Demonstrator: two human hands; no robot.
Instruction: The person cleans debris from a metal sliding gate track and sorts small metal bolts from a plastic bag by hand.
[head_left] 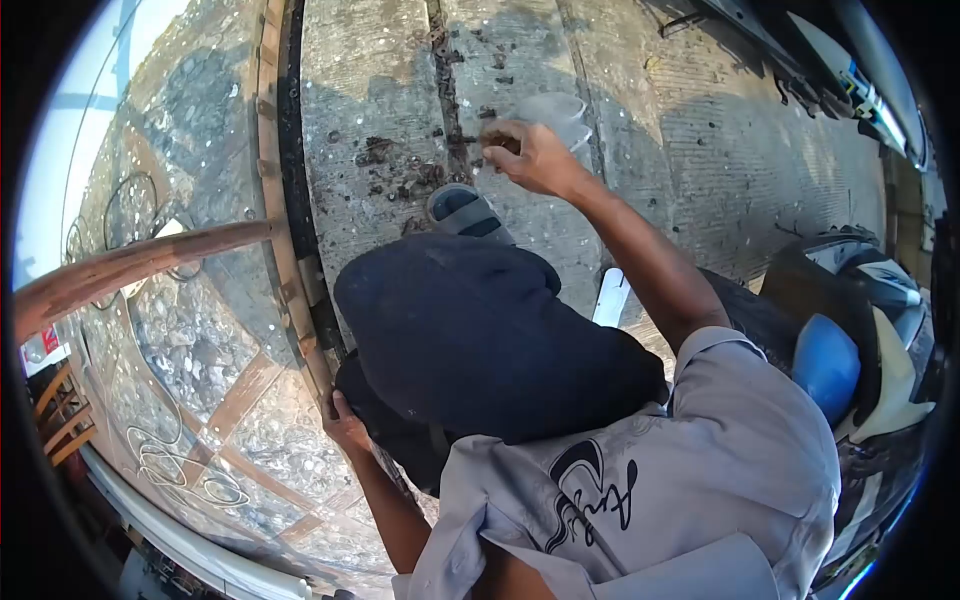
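My right hand reaches out over the concrete floor, its fingers curled. Something small and dark shows at the fingertips, but I cannot tell what it is. Right beside the knuckles lies a clear plastic bag. Small dark brown scraps are scattered on the concrete to the left of that hand. Down by my leg, my left hand rests at the wooden strip along the floor's edge, its fingers mostly hidden. A sandal on my foot shows beyond the dark cloth over my knee.
A reddish wooden rail meets the strip from the left. Past it, a cable lies coiled on the patterned floor. To my right stands a motorbike with a blue panel; another vehicle's bodywork is at the upper right.
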